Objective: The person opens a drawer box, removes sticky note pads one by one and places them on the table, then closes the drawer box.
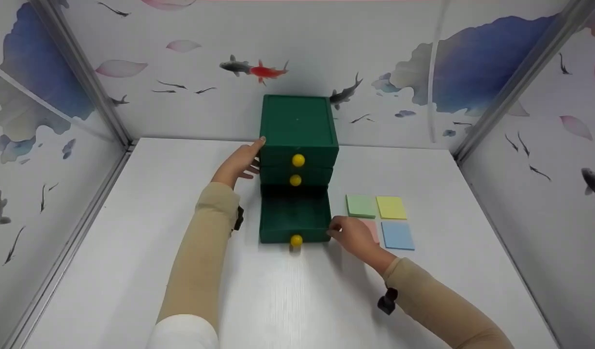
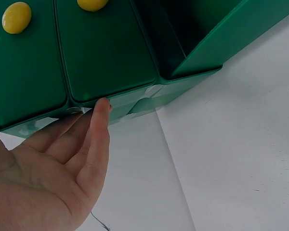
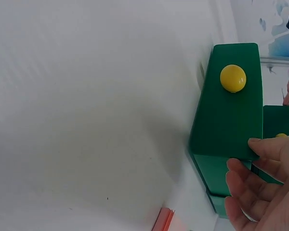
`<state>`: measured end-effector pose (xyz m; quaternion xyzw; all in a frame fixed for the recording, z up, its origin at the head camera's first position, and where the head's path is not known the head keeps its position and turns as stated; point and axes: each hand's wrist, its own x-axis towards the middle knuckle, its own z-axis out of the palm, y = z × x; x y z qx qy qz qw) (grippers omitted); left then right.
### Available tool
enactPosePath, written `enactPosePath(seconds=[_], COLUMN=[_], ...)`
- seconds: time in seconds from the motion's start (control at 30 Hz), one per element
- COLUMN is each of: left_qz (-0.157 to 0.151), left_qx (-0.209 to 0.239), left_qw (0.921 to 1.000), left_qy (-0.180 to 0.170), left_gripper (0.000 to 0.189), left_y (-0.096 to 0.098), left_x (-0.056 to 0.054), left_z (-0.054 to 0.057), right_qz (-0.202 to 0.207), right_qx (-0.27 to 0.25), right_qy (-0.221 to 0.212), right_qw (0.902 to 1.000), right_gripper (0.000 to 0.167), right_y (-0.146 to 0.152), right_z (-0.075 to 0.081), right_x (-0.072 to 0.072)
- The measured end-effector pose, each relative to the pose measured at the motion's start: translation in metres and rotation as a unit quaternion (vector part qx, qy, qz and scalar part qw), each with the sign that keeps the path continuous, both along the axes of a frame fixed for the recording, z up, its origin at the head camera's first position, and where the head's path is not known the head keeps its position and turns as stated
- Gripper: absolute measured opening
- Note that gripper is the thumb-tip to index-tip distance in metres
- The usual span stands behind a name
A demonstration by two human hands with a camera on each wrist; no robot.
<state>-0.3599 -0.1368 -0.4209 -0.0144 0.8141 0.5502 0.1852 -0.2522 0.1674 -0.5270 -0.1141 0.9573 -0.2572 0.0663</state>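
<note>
A green drawer cabinet (image 1: 300,121) with round yellow knobs stands toward the back of the table. Its bottom drawer (image 1: 295,213) is pulled out, and no object shows inside; the two drawers above are closed. My left hand (image 1: 239,162) rests along the cabinet's left side, fingers fairly straight, as the left wrist view also shows. At the open drawer's right front corner, my right hand (image 1: 351,235) pinches the edge, the thumb (image 3: 267,148) on the front face and other fingers by the side. The drawer's yellow knob (image 3: 233,78) is untouched.
Right of the drawer lie pads of sticky notes: green (image 1: 360,206), yellow (image 1: 391,207), blue (image 1: 398,235) and pink (image 1: 371,230), the pink one partly behind my right hand. Printed walls (image 1: 181,106) enclose the white table (image 1: 133,232) at the back and sides.
</note>
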Motion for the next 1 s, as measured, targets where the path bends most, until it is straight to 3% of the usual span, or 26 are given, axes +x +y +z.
enactPosePath(seconds=[0.3, 0.63, 1.0], left_qz=[0.002, 0.001, 0.002], left_qx=[0.005, 0.002, 0.002], left_qw=[1.0, 1.0, 1.0], left_qy=[-0.003, -0.004, -0.005], left_gripper=[0.076, 0.077, 0.078], left_y=[0.001, 0.0, -0.001], left_x=[0.002, 0.001, -0.001], left_z=[0.001, 0.002, 0.001], right_qz=[-0.023, -0.048, -0.07], right_qx=[-0.052, -0.11, -0.131], right_qy=[-0.007, -0.042, -0.021], right_qw=[0.9984, 0.9919, 0.9887], right_gripper=[0.003, 0.008, 0.007], right_y=[0.0, 0.0, -0.004], right_z=[-0.005, -0.007, -0.007], right_x=[-0.011, -0.028, -0.039])
